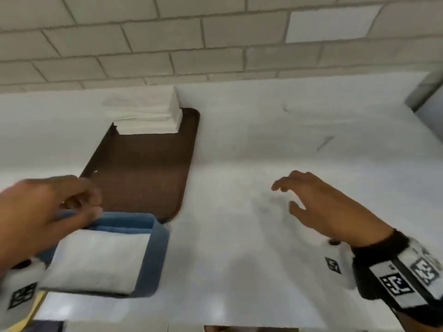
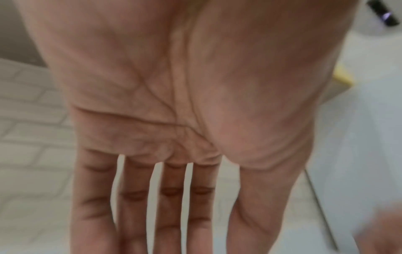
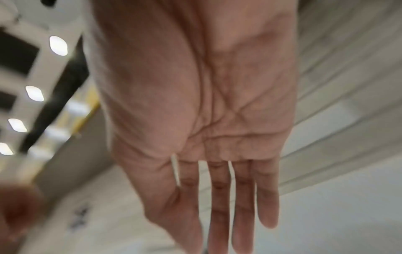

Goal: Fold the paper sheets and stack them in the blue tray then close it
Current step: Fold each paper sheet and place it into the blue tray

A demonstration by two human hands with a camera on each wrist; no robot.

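Observation:
The blue tray (image 1: 157, 250) lies open at the near left of the white table, with a folded white paper sheet (image 1: 96, 262) inside it. Beyond it a brown tray (image 1: 143, 176) carries a stack of white paper sheets (image 1: 146, 113) at its far end. My left hand (image 1: 93, 204) hovers over the blue tray's far-left rim. In the left wrist view the left hand (image 2: 165, 197) has its fingers straight and holds nothing. My right hand (image 1: 287, 195) floats above the bare table to the right with its fingers spread. The right wrist view shows the right hand (image 3: 217, 197) flat and empty.
A pale tiled wall (image 1: 215, 44) runs along the back of the white table (image 1: 263, 140). A grey object (image 1: 426, 97) stands at the far right corner. A yellow edge (image 1: 36, 307) shows below the blue tray at the near left.

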